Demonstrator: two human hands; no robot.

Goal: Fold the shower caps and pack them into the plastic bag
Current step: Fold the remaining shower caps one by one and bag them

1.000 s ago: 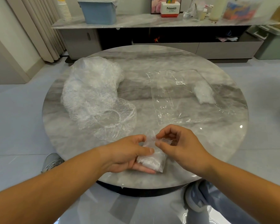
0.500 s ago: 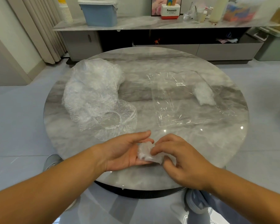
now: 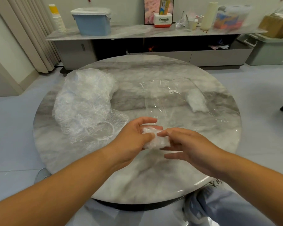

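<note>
Gripping the folded shower cap [image 3: 155, 141] in the left hand [image 3: 131, 139], thumb and fingers [image 3: 147, 119] curled round it, over the near tabletop [image 3: 153, 176] (to stop the folds springing apart). Pressing it with the right hand [image 3: 193, 144], fingers straight. Lying flat just beyond, ready for loading: the plastic bag [image 3: 167, 103].

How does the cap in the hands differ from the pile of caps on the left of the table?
The cap is a small, tightly folded wad; the pile is large, loose and puffed up. The cap is gripped by the left hand and touched by the right hand; the pile lies untouched on the table. Both are clear crinkled plastic.
</note>
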